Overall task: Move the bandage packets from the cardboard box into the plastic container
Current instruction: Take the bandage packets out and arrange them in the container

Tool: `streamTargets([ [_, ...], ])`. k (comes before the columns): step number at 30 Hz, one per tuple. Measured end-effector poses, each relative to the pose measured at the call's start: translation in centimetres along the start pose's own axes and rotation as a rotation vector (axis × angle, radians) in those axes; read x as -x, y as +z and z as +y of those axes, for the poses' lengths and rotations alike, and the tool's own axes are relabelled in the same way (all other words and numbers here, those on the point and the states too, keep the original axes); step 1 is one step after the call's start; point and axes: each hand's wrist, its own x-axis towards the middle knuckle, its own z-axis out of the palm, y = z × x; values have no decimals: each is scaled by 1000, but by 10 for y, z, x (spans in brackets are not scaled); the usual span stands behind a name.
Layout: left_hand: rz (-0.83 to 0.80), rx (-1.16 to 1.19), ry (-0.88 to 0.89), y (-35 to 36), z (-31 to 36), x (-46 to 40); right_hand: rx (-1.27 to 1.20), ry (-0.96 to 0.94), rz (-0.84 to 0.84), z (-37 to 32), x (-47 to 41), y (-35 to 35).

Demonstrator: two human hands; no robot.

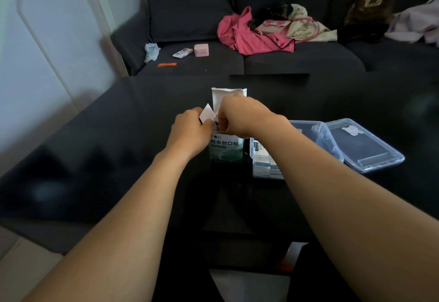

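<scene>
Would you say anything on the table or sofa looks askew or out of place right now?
On the table nothing looks damaged: the cardboard box stands upright with its top flap open, and the plastic container sits beside it, lid lying off to its right. The sofa is untidy, with crumpled clothes and small items strewn on the seat.

The right hand (240,116) covers the open mouth of the cardboard box (226,149) at the centre of the frame, so its contents cannot be seen, and its fingertips are hidden inside. The left hand (190,130) hides the box's left edge. The right forearm crosses the plastic container (268,159), concealing most of its interior; the packets (260,153) showing at its left end are too blurred to count. The lid (365,144) at centre right bears a pale sticker too small to read. Both forearms run off the bottom edge.
</scene>
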Motion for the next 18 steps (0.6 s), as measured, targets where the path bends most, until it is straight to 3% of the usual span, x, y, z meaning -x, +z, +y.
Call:
streamTargets([
  [18, -12, -8, 4, 0, -1, -1, 52, -11, 41, -1, 1, -1],
])
